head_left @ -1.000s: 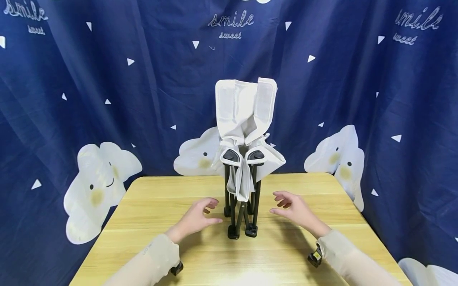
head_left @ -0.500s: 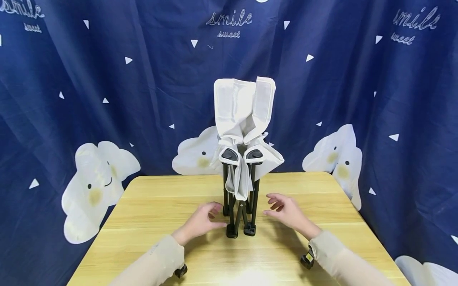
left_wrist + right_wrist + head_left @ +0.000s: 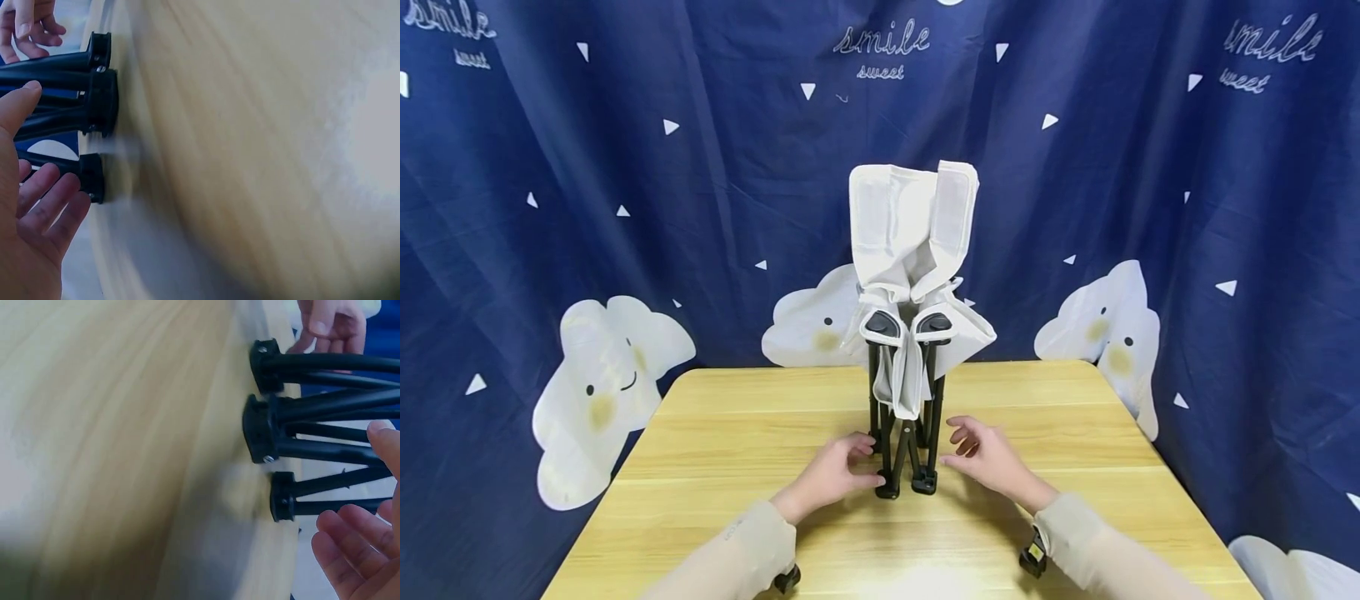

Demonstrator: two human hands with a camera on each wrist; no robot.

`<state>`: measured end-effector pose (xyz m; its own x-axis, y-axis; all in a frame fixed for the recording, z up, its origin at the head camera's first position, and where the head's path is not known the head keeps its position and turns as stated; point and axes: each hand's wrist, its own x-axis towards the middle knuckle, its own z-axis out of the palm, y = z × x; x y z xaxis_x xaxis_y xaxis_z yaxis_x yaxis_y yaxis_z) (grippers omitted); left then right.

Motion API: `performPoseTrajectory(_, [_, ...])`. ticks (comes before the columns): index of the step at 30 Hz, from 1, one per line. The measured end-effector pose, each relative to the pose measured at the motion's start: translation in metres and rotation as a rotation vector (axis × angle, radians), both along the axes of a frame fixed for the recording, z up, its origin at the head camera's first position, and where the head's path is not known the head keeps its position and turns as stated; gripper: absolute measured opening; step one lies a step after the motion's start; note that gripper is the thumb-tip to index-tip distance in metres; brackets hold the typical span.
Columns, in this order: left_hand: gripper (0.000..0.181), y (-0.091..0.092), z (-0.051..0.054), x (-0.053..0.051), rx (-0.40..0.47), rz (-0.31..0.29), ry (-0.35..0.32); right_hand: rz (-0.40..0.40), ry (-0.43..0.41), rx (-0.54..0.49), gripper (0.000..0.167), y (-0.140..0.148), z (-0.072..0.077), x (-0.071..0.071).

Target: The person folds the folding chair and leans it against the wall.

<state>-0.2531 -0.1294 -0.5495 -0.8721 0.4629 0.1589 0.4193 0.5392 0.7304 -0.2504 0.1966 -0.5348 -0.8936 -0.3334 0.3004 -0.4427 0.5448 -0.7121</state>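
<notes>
A folded camp chair with white fabric (image 3: 910, 225) and thin black legs (image 3: 934, 417) stands upright on the wooden table. Its fabric is bunched at the top and hangs between the legs. On the chair's left side is my left hand (image 3: 831, 473), fingers loosely bent, thumb tip by the front left foot (image 3: 887, 487); whether it touches is unclear. My right hand (image 3: 988, 462) hovers just right of the legs, thumb and fingers apart. Both wrist views show black feet (image 3: 100, 103) close up, with each hand (image 3: 356, 550) spread around the leg area and nothing gripped.
The light wooden table (image 3: 737, 417) extends around the chair on every side. Behind it hangs a dark blue curtain (image 3: 737, 167) with clouds, white triangles and lettering. A bright glare spot lies on the table's near edge.
Both hands have moved inward toward the chair legs, the left one to the right and the right one to the left. The chair stands as before.
</notes>
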Motion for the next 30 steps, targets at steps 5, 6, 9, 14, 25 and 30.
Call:
performPoseTrajectory(5, [0.073, 0.006, -0.007, 0.001, -0.004, -0.010, 0.030, -0.010, -0.033, -0.003, 0.073, -0.007, -0.006, 0.001])
performPoseTrajectory(6, [0.074, 0.007, -0.008, 0.001, -0.008, -0.010, 0.040, -0.010, -0.041, -0.008, 0.073, -0.008, -0.006, 0.002])
performPoseTrajectory(9, [0.074, 0.010, -0.011, 0.000, -0.005, -0.016, 0.059, -0.016, -0.064, -0.018, 0.072, -0.012, -0.008, 0.003])
performPoseTrajectory(14, [0.073, 0.015, -0.012, 0.000, 0.010, -0.009, 0.053, -0.032, -0.066, -0.016, 0.070, -0.019, -0.010, 0.005])
performPoseTrajectory(25, [0.068, 0.024, -0.017, 0.002, 0.054, -0.014, 0.095, -0.055, -0.066, -0.066, 0.056, -0.031, -0.017, 0.008])
performPoseTrajectory(30, [0.058, 0.027, -0.018, 0.003, 0.064, -0.008, 0.125, -0.012, -0.062, -0.079, 0.051, -0.035, -0.020, 0.009])
